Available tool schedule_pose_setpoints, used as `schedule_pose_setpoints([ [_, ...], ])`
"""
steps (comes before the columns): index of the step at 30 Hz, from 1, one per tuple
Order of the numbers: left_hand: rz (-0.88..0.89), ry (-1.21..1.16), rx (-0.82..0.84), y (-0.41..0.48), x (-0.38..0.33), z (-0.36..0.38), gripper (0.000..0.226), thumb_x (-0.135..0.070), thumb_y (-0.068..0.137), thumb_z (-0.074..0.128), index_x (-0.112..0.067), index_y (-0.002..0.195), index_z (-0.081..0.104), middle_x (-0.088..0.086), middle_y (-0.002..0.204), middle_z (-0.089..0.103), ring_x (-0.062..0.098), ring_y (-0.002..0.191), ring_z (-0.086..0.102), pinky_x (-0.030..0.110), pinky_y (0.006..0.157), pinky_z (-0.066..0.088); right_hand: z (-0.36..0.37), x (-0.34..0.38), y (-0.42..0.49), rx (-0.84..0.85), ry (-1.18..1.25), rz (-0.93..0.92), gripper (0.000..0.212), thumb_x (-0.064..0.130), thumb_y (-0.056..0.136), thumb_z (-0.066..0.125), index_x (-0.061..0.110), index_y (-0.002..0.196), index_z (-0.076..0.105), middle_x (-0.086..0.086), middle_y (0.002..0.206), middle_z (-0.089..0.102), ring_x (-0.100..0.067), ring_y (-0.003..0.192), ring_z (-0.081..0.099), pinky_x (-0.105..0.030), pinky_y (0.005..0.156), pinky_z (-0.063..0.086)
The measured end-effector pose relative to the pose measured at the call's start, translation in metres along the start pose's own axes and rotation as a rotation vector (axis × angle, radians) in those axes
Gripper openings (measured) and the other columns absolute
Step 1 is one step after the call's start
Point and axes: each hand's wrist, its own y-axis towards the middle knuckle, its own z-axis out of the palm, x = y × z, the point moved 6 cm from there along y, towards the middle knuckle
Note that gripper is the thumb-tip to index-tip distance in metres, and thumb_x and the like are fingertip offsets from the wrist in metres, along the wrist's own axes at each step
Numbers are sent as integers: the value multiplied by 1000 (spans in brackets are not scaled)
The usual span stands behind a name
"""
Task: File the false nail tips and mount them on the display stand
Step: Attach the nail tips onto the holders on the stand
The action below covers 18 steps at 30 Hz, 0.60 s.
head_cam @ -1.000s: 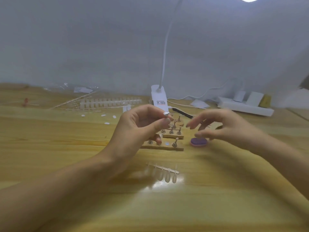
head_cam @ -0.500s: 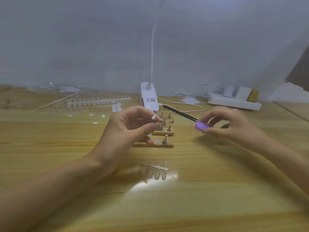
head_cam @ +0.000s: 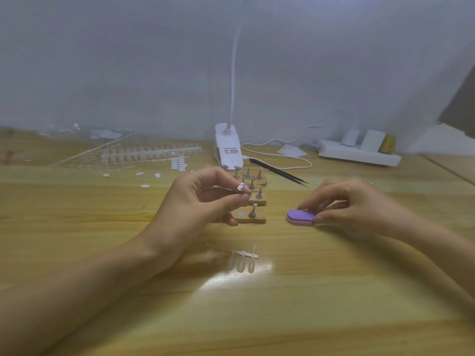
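**nailnoob:** so how far along is this, early days?

**tipsy_t:** pretty early imo. Closest to the camera, a strip of tips (head_cam: pixel 239 259) lies on the table (head_cam: pixel 257 317) with three or so on it, all left to do. Behind that, the left hand (head_cam: pixel 200 201) pinches one small clear tip (head_cam: pixel 240 187) between thumb and forefinger, held up just in front of the stand (head_cam: pixel 253 217).

**nailnoob:** and the file?

**tipsy_t:** The purple file (head_cam: pixel 300 217) lies flat on the table, right of the stand. The right hand (head_cam: pixel 354 204) has curled fingertips and thumb on its end in a light pinch. It's well apart from the tip, so no filing right now.

**nailnoob:** anything mounted?

**tipsy_t:** Can't make out a tip on any of the pegs (head_cam: pixel 259 194), they're too small to be sure. Further back there are tweezers (head_cam: pixel 280 174), the lamp (head_cam: pixel 227 150), and loads more strips (head_cam: pixel 149 152) at the far left. Long way to go, I'd say.
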Motion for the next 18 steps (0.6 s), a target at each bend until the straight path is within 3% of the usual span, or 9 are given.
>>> schedule_pose_setpoints([
  [8, 16, 29, 18, 0, -1, 3, 20, -15, 70, 76, -3, 81, 65, 2, 81, 70, 9, 71, 66, 21, 55, 52, 0, -7, 7, 21, 1, -17, 39, 2, 78, 81, 40, 84, 78, 4, 83, 75, -7, 72, 67, -18, 67, 52],
  [11, 12, 34, 22, 0, 0, 3, 23, -16, 69, 77, -1, 83, 65, 3, 81, 69, 10, 70, 66, 21, 55, 52, 1, -8, 11, 0, -13, -17, 35, 5, 77, 82, 39, 81, 77, 2, 81, 75, -9, 72, 68, -22, 66, 53],
  [16, 28, 108, 25, 0, 1, 2, 12, -19, 72, 77, -13, 77, 68, 0, 81, 67, 15, 75, 68, 24, 54, 53, -11, 8, 10, -116, -104, -24, 20, 9, 76, 83, 27, 77, 75, 8, 80, 74, -7, 72, 70, -36, 66, 59],
  [18, 57, 158, 38, -1, 0, 3, 9, -14, 77, 77, -17, 76, 69, -4, 81, 67, 17, 77, 69, 25, 53, 53, -8, 31, 6, -169, -84, -100, 20, 7, 75, 84, 23, 79, 72, 11, 81, 73, -6, 70, 72, -33, 61, 61],
])
